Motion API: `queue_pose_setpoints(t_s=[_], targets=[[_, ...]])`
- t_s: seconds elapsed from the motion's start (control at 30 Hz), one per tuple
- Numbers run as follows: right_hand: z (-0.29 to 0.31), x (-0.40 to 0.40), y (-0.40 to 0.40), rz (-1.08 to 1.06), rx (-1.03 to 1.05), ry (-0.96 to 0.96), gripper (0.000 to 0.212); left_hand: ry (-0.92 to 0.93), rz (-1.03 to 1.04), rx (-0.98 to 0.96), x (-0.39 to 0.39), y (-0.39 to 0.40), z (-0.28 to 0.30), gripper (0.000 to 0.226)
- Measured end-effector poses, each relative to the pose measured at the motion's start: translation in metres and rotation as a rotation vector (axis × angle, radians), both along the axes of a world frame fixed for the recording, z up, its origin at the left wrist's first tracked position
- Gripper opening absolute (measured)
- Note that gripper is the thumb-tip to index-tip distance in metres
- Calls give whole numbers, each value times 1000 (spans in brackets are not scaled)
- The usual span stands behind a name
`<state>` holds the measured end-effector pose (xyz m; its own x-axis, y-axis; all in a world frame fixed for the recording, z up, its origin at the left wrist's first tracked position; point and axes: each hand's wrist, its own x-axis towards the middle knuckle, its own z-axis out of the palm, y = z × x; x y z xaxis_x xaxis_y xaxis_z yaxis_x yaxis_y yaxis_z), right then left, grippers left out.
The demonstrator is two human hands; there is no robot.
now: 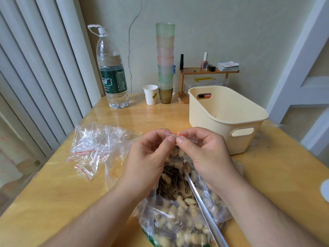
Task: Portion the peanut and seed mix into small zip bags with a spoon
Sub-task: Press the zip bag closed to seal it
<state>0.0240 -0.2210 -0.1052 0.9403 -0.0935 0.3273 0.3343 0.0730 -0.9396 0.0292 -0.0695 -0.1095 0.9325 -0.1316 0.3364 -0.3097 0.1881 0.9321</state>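
Note:
A small clear zip bag (178,152) with a red seal line hangs between my hands, partly filled with peanuts. My left hand (147,157) and my right hand (204,154) both pinch its top edge, thumbs meeting at the seal. Below them a big clear plastic bag (174,218) of peanuts and striped sunflower seeds lies open on the wooden table (53,202). A metal spoon handle (203,209) sticks out of the mix toward me; its bowl is buried.
Several empty small zip bags (92,147) lie crumpled to the left. A cream plastic basket (226,118) stands at the right. At the back are a large water bottle (112,72), a paper cup (151,94), a tall cup stack (165,63) and a small shelf (208,71).

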Motion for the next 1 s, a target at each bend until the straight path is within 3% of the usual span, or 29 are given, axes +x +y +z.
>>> queue_pose_setpoints(t_s=[0.17,0.33,0.63,1.0], targets=[[-2,2,-1,14,-60,5,7,3,22,3,0,-1,-1,10],[0,2,0,18,-9,35,14,9,72,-34,2,-1,1,4],[1,1,-1,-7,41,84,5,44,106,-70,0,2,7,16],[2,-1,-1,-2,-23,56,17,71,81,-42,0,2,6,16]])
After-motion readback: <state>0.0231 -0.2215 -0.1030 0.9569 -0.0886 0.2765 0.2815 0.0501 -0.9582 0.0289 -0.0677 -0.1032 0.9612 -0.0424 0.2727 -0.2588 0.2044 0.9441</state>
